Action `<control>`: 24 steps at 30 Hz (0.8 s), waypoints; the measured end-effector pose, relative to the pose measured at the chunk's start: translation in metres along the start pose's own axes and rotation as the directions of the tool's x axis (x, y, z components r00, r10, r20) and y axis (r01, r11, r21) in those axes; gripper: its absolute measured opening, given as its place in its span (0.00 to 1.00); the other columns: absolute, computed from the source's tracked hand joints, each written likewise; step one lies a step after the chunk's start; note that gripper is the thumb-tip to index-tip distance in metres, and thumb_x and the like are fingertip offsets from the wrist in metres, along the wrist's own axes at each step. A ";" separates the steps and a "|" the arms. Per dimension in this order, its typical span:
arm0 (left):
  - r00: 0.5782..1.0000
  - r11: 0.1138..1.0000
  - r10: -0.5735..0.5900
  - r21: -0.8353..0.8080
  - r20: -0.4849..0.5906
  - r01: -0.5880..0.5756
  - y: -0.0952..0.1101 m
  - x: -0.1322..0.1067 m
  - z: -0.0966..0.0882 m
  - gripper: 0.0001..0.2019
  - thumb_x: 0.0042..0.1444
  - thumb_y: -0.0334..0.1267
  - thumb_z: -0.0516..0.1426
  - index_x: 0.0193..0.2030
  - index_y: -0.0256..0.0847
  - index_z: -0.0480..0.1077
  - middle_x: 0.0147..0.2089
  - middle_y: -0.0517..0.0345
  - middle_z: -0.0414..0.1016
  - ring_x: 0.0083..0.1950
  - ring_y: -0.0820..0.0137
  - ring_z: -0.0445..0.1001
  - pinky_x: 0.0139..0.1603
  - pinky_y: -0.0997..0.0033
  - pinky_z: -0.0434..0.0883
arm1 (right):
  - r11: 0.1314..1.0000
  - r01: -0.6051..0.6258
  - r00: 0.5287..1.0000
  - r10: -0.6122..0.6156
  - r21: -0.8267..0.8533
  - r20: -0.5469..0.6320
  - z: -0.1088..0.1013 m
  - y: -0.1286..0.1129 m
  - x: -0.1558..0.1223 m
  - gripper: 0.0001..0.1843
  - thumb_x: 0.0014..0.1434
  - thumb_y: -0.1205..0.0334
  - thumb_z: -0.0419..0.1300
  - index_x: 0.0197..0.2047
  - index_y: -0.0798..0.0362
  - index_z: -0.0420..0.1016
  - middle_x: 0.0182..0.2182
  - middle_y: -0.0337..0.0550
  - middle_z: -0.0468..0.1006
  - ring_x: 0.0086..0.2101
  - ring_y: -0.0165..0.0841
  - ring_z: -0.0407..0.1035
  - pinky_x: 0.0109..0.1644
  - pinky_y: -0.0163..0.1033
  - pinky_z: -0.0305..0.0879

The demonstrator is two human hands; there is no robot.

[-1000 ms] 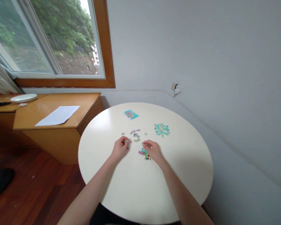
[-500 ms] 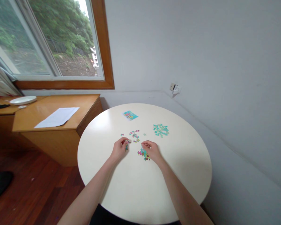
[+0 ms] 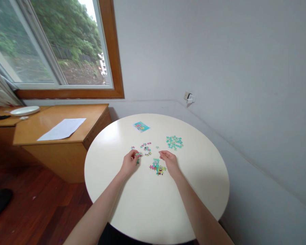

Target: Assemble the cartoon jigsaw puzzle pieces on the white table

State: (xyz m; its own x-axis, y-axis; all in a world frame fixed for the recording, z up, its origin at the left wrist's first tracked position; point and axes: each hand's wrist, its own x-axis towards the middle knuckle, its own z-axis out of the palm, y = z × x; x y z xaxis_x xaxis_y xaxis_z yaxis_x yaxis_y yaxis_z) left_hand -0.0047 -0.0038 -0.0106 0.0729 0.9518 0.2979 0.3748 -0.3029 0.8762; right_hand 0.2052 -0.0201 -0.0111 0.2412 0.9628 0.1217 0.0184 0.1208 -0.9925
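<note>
On the round cream table (image 3: 153, 211) lies a small joined cluster of colourful puzzle pieces (image 3: 157, 167). My right hand (image 3: 170, 161) rests just right of it, fingers curled together with nothing visible in them. My left hand (image 3: 129, 162) pinches a small puzzle piece at its fingertips, left of the cluster. Several loose pink and teal pieces (image 3: 146, 148) lie just beyond both hands. A heap of teal pieces (image 3: 174, 142) sits farther right. A small picture card (image 3: 141, 126) lies at the far side of the table.
A wooden cabinet (image 3: 58, 136) with a white sheet of paper (image 3: 62, 128) stands left of the table, under a window (image 3: 51, 44). A white plate (image 3: 24, 110) sits at the far left. A wall socket (image 3: 188, 97) is behind the table. The floor is dark wood.
My right hand has slid to the right off the joined cluster, which now shows in full. My left hand has stayed put with its piece.
</note>
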 end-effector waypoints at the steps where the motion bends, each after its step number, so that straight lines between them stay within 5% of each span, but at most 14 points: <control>1: 1.000 1.000 -0.002 -0.001 -0.001 0.002 0.000 0.000 0.000 0.06 0.52 0.37 0.52 0.34 0.39 0.67 0.24 0.61 0.68 0.25 0.75 0.61 0.26 0.76 0.60 | 1.000 -0.006 1.000 0.006 0.012 -0.012 0.000 0.000 0.000 0.19 0.42 0.45 0.63 0.29 0.54 0.76 0.21 0.39 0.73 0.26 0.31 0.67 0.34 0.37 0.63; 16: 1.000 1.000 -0.002 0.020 0.012 0.002 0.000 0.000 -0.001 0.07 0.53 0.36 0.52 0.36 0.39 0.69 0.25 0.61 0.67 0.26 0.75 0.61 0.27 0.75 0.60 | 0.995 -0.028 1.000 0.029 0.093 -0.009 0.001 0.000 0.000 0.18 0.40 0.47 0.65 0.28 0.54 0.76 0.20 0.37 0.71 0.26 0.29 0.64 0.34 0.37 0.60; 24: 0.986 0.996 -0.080 -0.060 -0.150 0.072 0.000 0.002 0.000 0.07 0.50 0.31 0.53 0.36 0.40 0.70 0.22 0.63 0.65 0.24 0.75 0.60 0.27 0.74 0.59 | 0.992 -0.038 0.999 0.038 0.119 0.006 0.000 -0.001 0.000 0.18 0.39 0.48 0.66 0.27 0.54 0.76 0.20 0.36 0.71 0.26 0.29 0.64 0.35 0.37 0.58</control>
State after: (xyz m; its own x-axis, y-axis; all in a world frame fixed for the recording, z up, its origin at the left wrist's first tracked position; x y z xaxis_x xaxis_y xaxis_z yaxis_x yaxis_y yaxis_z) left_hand -0.0048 -0.0017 -0.0100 -0.0963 0.9551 0.2803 0.3234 -0.2364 0.9163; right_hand 0.2049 -0.0204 -0.0097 0.2363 0.9680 0.0841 -0.1063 0.1118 -0.9880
